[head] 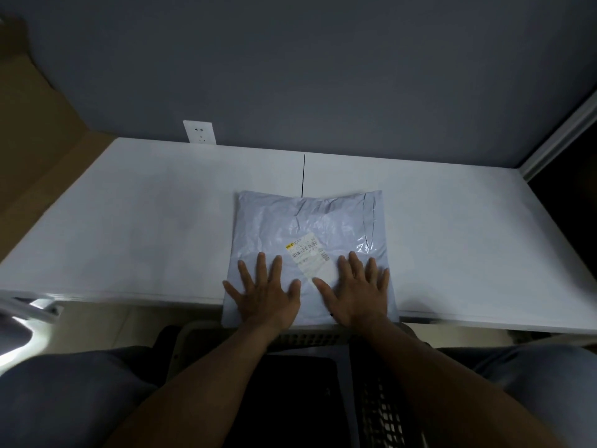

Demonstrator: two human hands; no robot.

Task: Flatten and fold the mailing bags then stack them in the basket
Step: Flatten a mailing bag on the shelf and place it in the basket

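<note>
**Mailing bag pressed flat at the near table edge**

The upper half of the view is filled by a grey wall (323, 59). Below it, a white table (129, 221) is spread from side to side, and a thin dark seam (303, 174) is seen running from its far edge toward the middle. A brown cardboard sheet (32, 140) is stood against the table's left end.

Under the near table edge, a pale basket (384, 412) with a lattice wall is placed between the person's knees; something dark is held inside it, but what it is cannot be made out.

A pale grey mailing bag (290, 221) is laid flat on the table, a little right of centre, over the end of the seam. Its near edge is hung slightly over the table edge, above the basket rim, and its surface is creased.

Both hands are laid palm down on the near part of the bag, fingers straight and spread, nothing being gripped. The left hand (266, 297) is pressed on the near left corner, the right hand (358, 294) on the near right part.

A white shipping label (310, 253) with barcodes and a yellow mark is stuck on the bag, tilted, between the two hands; its near end is touched by the right thumb.

A white wall socket (199, 132) is mounted just above the table's far edge.
</note>
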